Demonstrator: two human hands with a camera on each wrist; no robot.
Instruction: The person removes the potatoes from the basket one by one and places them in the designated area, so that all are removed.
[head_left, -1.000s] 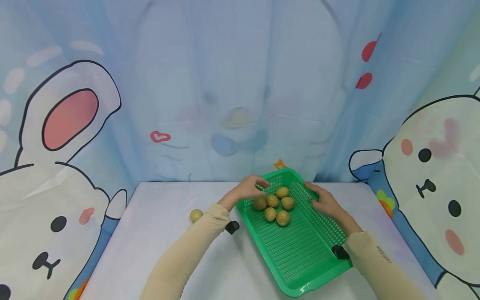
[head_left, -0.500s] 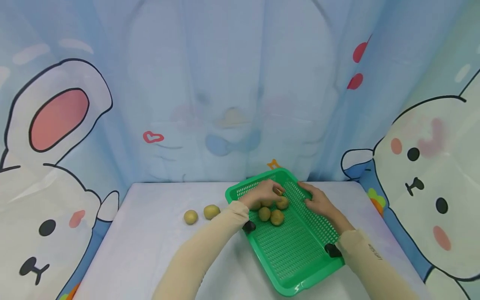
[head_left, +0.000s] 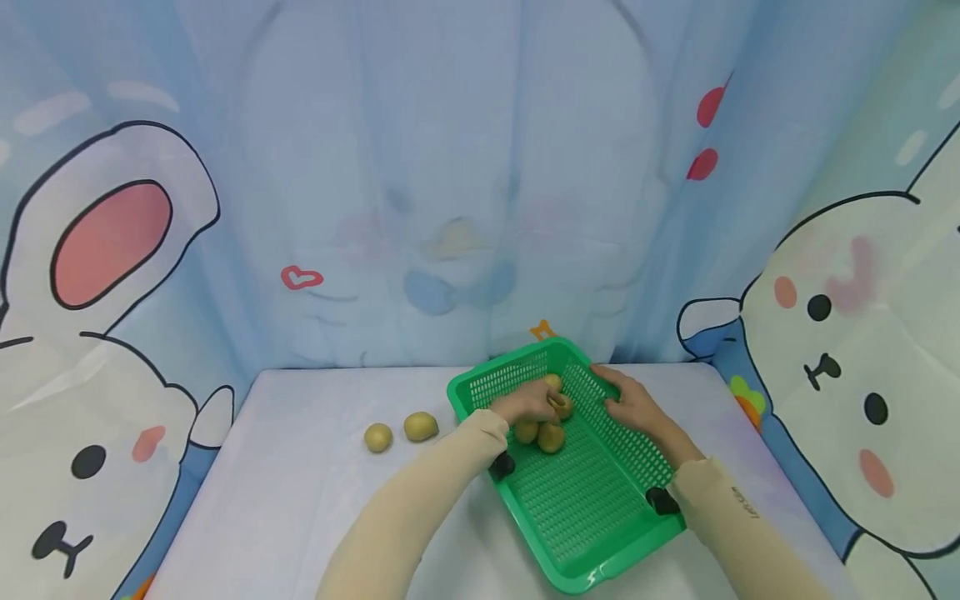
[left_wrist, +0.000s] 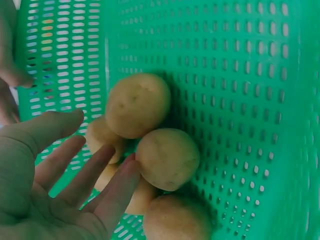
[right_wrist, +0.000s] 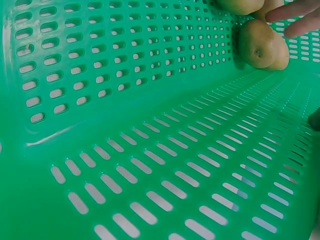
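Note:
Several round, yellow-brown potatoes lie clustered toward the far end of a green perforated plastic basket. Over that cluster reaches my left hand, inside the basket. Seen from the left wrist, its fingers are spread and loosely bent, with fingertips at a potato and nothing enclosed. My right hand grips the basket's right rim, thumb on the inner side. In the right wrist view potatoes show at the upper right beside the left fingertips; the right hand is mostly out of that frame.
Two more potatoes, one rounder and one longer, lie on the white tabletop left of the basket. A blue printed curtain hangs behind the table's far edge.
My left hand has moved right from the basket's left rim and come down onto the potatoes. The longer table potato, formerly behind the left arm, now shows. My right hand stays at the rim.

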